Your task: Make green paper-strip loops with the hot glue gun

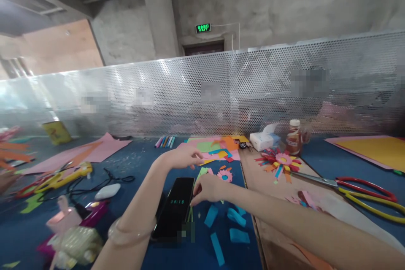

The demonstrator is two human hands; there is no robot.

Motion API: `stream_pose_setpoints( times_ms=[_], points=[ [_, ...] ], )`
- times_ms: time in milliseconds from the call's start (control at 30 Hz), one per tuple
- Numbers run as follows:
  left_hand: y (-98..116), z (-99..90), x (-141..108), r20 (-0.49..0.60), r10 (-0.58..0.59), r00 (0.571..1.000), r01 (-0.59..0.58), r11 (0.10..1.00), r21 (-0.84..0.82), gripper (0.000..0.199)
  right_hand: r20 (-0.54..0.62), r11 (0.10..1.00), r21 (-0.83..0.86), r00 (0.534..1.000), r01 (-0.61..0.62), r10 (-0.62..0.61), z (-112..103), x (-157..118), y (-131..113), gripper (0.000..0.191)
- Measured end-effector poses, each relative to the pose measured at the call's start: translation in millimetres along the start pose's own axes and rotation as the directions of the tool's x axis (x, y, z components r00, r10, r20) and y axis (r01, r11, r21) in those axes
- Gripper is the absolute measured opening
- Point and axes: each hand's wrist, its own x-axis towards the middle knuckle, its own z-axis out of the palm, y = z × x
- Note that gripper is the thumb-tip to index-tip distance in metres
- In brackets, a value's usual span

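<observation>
My left hand [186, 157] reaches above colored paper scraps [207, 147], fingers stretched to the right and holding nothing I can see. Beside the right edge of a black phone [175, 202] showing 09:15, my right hand [208, 188] has its fingers curled together. A thin yellow-green strip [190, 214] shows just below those fingertips; whether they pinch it or touch the phone is hidden. A pink paper flower with a blue center [225, 175] lies just beyond my right hand. Blue paper strips [217, 248] are scattered nearer me.
Large red-yellow scissors [363, 190] and a layered paper flower [281, 160] lie right, near a brown bottle [293, 139] and tissue pack [264, 140]. A yellow glue gun [68, 177], black cable [104, 181] and pink paper [104, 149] are left. A perforated metal screen [177, 97] stands behind.
</observation>
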Motion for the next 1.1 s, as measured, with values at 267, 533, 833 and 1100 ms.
stream_pose_setpoints(
  times_ms=[267, 533, 833, 1100],
  points=[
    [-0.7, 1.4, 2.5, -0.001, -0.014, 1.0, 0.014, 1.0, -0.003, 0.057, 0.08, 1.0, 0.01, 0.997, 0.011, -0.012, 6.9, 0.8, -6.0, 0.022],
    [0.1, 2.2, 2.8, 0.01, 0.013, 1.0, -0.013, 1.0, 0.006, 0.057, 0.045, 0.987, 0.14, 0.995, 0.079, -0.086, -3.8, -7.6, 12.1, 0.022],
    [-10.9, 4.8, 6.0, 0.017, -0.041, 0.999, 0.04, 0.997, 0.061, 0.049, -0.172, 0.943, 0.247, 0.967, 0.224, -0.185, -25.1, -27.3, 12.8, 0.011],
    [-14.3, 8.4, 14.7, 0.238, 0.006, 0.971, -0.007, 1.0, 0.0, 0.028, -0.328, 0.927, 0.303, 0.937, 0.223, -0.119, -26.9, -27.9, 27.2, 0.012]
  ],
)
